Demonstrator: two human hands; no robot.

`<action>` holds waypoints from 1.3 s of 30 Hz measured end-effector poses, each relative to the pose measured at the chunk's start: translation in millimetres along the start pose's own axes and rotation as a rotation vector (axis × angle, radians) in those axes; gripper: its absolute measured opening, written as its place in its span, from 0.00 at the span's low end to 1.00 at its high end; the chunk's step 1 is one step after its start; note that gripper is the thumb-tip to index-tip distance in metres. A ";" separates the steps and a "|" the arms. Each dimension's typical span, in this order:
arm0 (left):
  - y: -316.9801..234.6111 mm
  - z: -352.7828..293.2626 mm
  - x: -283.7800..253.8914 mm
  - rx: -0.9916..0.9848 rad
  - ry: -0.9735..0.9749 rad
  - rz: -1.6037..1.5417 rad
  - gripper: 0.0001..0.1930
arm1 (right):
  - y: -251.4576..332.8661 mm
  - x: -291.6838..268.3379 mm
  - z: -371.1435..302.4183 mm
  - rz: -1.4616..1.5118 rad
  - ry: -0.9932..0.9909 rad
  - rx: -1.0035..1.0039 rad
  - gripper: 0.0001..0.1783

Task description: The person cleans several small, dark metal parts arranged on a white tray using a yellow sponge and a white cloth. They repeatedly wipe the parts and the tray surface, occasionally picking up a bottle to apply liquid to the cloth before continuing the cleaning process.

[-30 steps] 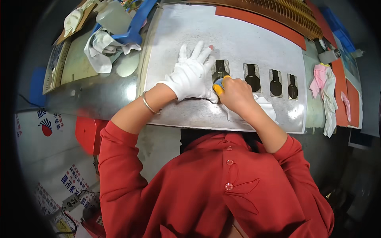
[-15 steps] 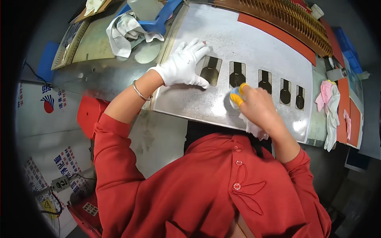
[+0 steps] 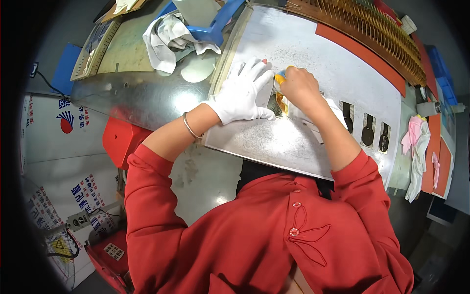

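Observation:
My left hand (image 3: 242, 93), in a white glove, lies flat with fingers spread on a pale grey sheet (image 3: 264, 144). Close to its thumb, my right hand (image 3: 303, 89) presses down, its fingertips covered in yellow finger cots (image 3: 280, 80). A white cloth (image 3: 338, 111) is bunched in the right hand and trails out under the wrist. Dark bottle-shaped pieces in rectangular windows run across the sheet; a right-hand piece (image 3: 368, 130) and the end piece (image 3: 384, 138) show plainly. The leftmost windows are partly hidden by the right hand and cloth.
A blue rack (image 3: 213, 35), a crumpled white cloth (image 3: 166, 44) and a pale round disc (image 3: 198, 71) sit at left. Along the far edge runs a slotted brown rack (image 3: 377, 36) beside a red strip (image 3: 362, 55). Pink and white cloths (image 3: 415, 142) lie right. A red stool (image 3: 122, 139) stands below.
My right hand has moved up and left across the sheet with the cloth, over the leftmost windows. My left hand stays flat on the sheet. The whole view has shifted slightly.

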State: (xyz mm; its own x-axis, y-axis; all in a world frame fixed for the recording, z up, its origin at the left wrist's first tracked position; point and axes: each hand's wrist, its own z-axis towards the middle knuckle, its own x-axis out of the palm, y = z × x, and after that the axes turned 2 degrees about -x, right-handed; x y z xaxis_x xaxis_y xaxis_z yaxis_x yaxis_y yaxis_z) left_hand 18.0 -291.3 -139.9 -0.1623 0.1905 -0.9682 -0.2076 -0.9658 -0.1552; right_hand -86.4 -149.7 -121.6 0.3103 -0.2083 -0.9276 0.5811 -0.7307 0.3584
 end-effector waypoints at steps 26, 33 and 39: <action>-9.3 31.0 -36.3 0.258 0.313 0.056 0.59 | 15.2 23.7 -89.4 0.102 0.070 -0.242 0.06; -42.3 42.1 -43.0 -0.020 0.113 -0.177 0.49 | -77.8 -60.9 -190.0 0.761 0.429 -0.318 0.17; -230.5 118.2 -1.4 0.176 0.046 -0.451 0.49 | -255.7 -98.5 -293.1 1.314 -0.319 0.368 0.11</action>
State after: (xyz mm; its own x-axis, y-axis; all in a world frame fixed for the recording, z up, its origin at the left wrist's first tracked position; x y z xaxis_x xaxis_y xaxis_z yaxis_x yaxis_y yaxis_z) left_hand -47.9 -48.2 -79.6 0.0234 0.5717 -0.8201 -0.4086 -0.7432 -0.5298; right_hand -45.1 248.3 -90.9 0.2555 -0.9651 0.0582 -0.2404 -0.0051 0.9707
